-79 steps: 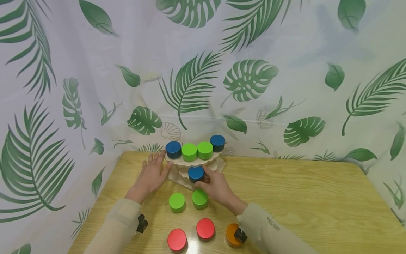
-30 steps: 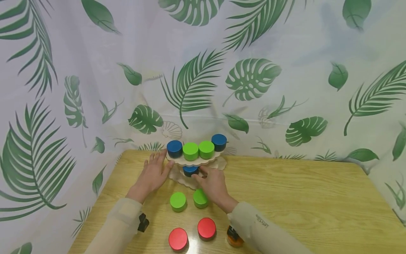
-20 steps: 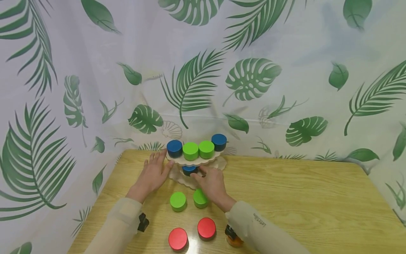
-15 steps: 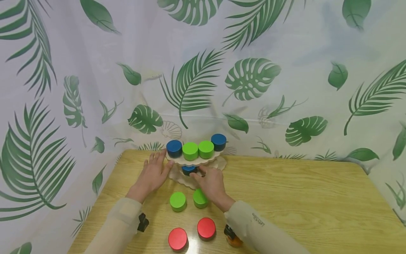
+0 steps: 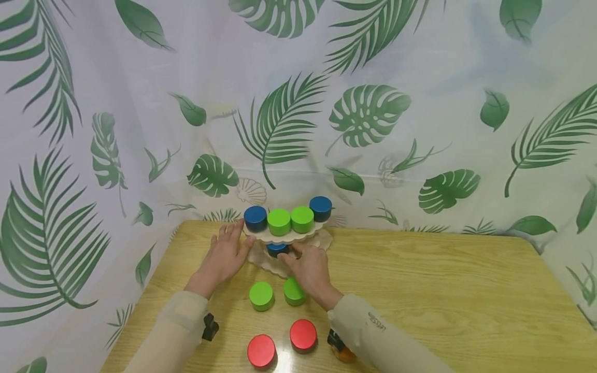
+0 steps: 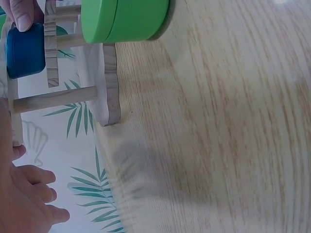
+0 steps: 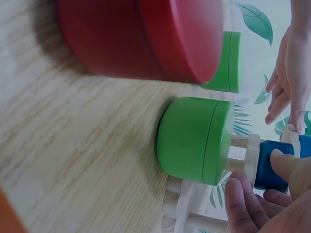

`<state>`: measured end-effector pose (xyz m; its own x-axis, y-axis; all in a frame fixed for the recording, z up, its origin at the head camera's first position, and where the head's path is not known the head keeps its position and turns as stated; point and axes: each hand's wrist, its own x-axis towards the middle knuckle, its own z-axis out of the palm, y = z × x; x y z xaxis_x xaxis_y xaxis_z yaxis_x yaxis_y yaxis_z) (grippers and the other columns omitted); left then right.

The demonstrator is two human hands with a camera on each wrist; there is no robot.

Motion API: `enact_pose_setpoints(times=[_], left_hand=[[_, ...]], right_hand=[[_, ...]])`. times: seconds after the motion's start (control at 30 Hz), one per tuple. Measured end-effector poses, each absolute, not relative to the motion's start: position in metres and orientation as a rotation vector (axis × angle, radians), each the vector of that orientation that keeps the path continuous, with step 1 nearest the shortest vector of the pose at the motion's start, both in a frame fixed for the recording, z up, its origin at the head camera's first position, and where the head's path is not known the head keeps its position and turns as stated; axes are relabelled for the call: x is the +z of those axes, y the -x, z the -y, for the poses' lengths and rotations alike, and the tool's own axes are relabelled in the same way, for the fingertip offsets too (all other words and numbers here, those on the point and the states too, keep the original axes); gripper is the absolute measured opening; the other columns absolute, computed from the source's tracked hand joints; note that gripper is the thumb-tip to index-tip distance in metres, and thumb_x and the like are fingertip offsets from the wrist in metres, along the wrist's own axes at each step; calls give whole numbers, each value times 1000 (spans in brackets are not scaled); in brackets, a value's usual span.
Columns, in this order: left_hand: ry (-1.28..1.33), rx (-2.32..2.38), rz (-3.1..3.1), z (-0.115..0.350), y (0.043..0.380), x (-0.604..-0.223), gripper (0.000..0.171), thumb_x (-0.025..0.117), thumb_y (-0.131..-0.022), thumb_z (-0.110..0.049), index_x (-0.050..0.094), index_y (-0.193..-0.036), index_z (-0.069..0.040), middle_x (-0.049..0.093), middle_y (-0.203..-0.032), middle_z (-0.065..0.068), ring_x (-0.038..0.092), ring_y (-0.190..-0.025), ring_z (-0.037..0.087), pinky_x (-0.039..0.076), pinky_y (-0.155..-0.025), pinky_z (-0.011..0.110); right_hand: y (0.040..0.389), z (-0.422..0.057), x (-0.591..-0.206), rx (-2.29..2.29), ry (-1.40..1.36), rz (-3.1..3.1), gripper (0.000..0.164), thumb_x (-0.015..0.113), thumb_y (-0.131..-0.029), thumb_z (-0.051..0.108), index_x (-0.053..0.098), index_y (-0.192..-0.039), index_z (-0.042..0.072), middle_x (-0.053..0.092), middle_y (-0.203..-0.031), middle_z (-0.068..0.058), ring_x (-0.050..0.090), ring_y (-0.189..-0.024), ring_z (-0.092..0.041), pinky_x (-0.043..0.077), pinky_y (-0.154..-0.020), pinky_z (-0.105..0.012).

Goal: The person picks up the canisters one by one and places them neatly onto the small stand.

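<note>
A tiered wooden stand (image 5: 268, 263) with scalloped edges stands near the table's back edge. On its top tier is a row of round tins: a blue tin (image 5: 255, 218), a green tin (image 5: 279, 221), another green tin (image 5: 302, 219) and a second blue tin (image 5: 320, 209). My right hand (image 5: 311, 267) pinches a further blue tin (image 5: 277, 248) on the middle tier, partly hidden beneath the top one. In the left wrist view a thumb presses that blue tin (image 6: 26, 51). My left hand (image 5: 223, 256), fingers extended, touches the stand's left end.
Before the stand lie a green tin (image 5: 261, 296) and another green tin (image 5: 294, 291). Nearer are a red tin (image 5: 261, 351), a second red tin (image 5: 303, 335) and an orange tin (image 5: 344, 355), partly covered by the right sleeve. A leaf-patterned cloth (image 5: 373, 181) hangs behind the table.
My right hand has slid the blue tin back and slightly left along the middle tier, under the top tier. The left hand has stayed at the stand's left end.
</note>
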<state>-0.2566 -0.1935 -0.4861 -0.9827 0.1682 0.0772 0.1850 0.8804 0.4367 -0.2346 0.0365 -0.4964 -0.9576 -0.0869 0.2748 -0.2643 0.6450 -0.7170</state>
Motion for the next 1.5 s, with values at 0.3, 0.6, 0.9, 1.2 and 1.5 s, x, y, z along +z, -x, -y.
enact_pose_setpoints(times=[0.3, 0.6, 0.9, 1.2, 1.5], left_hand=[[279, -701, 3019, 193, 257, -487, 76, 31, -113, -56, 21, -168, -5, 30, -169, 30, 20, -159, 53, 17, -125, 73], [289, -685, 3001, 193, 256, -487, 74, 32, -114, -52, 24, -167, -2, 30, -168, 32, 23, -157, 55, 18, -124, 75], [287, -694, 3011, 194, 256, -486, 74, 32, -114, -54, 23, -168, -3, 31, -168, 31, 21, -158, 55, 18, -124, 74], [294, -711, 3014, 193, 257, -483, 76, 30, -113, -55, 22, -168, -3, 29, -169, 30, 20, -158, 55, 15, -125, 74], [288, -733, 3021, 194, 257, -485, 76, 31, -113, -56, 22, -168, -3, 31, -169, 29, 21, -158, 55, 16, -125, 74]], right_hand=[[229, -43, -497, 1269, -288, 2660, 33, 82, -93, 22, 80, -121, 4, 79, -116, -13, 75, -114, -30, 62, -92, -47], [228, -41, -498, 1233, -313, 2628, 28, 83, -93, 20, 82, -115, 3, 81, -110, -12, 78, -109, -27, 64, -86, -43], [231, -39, -499, 1256, -318, 2619, 26, 82, -93, 21, 82, -114, 4, 82, -108, -11, 79, -105, -25, 65, -83, -40], [228, -66, -492, 1363, -379, 2699, 25, 79, -96, 20, 80, -117, 6, 82, -110, -7, 78, -98, -23, 65, -83, -36], [221, -108, -497, 1474, -657, 2853, 43, 80, -95, 35, 76, -127, 8, 79, -121, -8, 76, -105, -19, 63, -92, -35]])
